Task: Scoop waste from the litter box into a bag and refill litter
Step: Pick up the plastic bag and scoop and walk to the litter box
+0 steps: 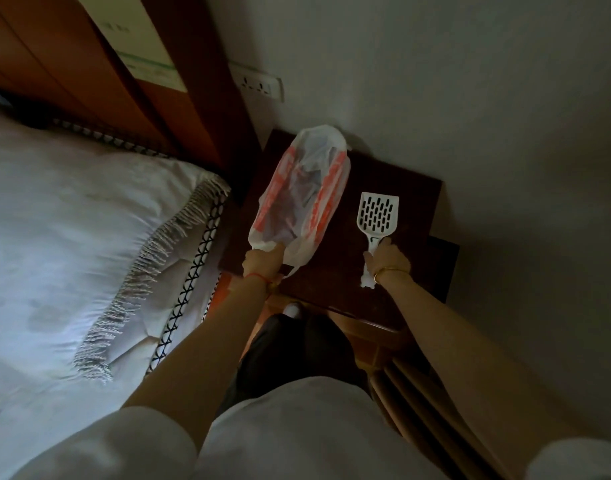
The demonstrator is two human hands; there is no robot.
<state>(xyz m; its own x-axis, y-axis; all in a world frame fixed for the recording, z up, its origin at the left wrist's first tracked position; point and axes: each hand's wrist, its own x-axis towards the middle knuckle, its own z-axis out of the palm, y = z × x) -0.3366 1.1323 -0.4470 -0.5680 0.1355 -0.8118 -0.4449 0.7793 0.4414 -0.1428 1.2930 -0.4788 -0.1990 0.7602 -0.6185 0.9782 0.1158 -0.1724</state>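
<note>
White plastic bag with red print lies on the dark wooden nightstand, gripped at its near end by the left hand. Slotted litter scoop lies flat just right of it, its handle gripped by the right hand.

Dark wood nightstand: plastic bag, white slotted scoop on top.
</note>
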